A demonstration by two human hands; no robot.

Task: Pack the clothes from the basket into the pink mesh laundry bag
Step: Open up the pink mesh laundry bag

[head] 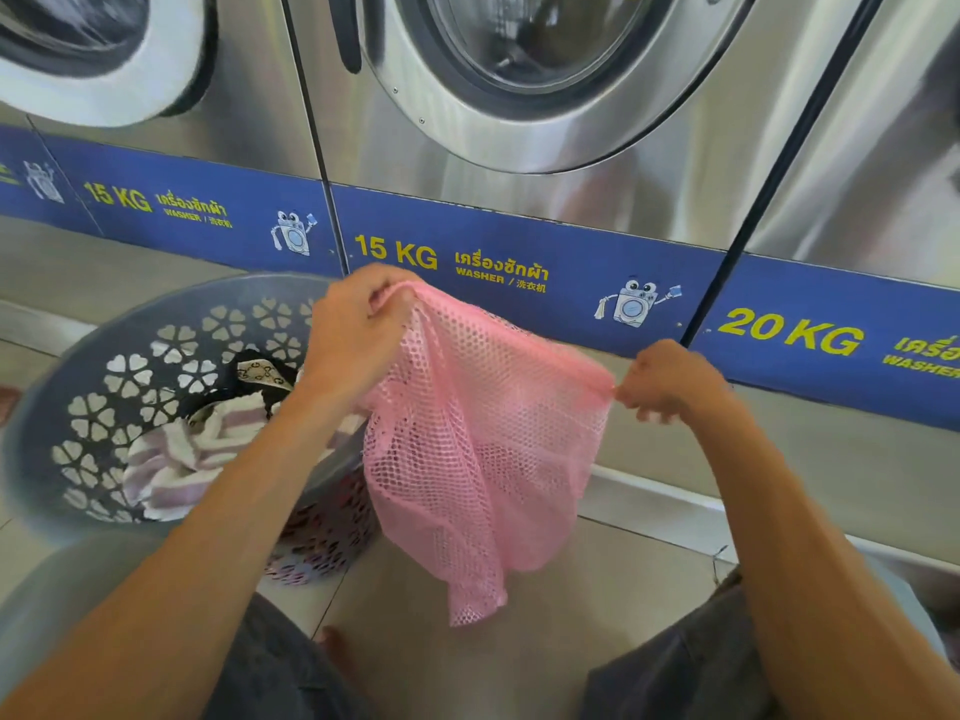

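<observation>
Hands are gripping the pink mesh laundry bag (pixel 483 439) by its top edge: we are pinching one corner with our left hand (pixel 358 330), the other with our right hand (pixel 670 381), holding it beside the basket (pixel 57 397) of clothes (pixel 176 454).

Basket (pixel 78 387) mouth open leftward, left forearm (pixel 244 491) crossing its right rim, washers (pixel 519 148) close ahead

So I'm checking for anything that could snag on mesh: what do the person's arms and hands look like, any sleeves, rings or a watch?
Both forearms are bare, with no sleeves in view. The left hand and right hand show no gloves, rings, watch or bracelet.
</observation>
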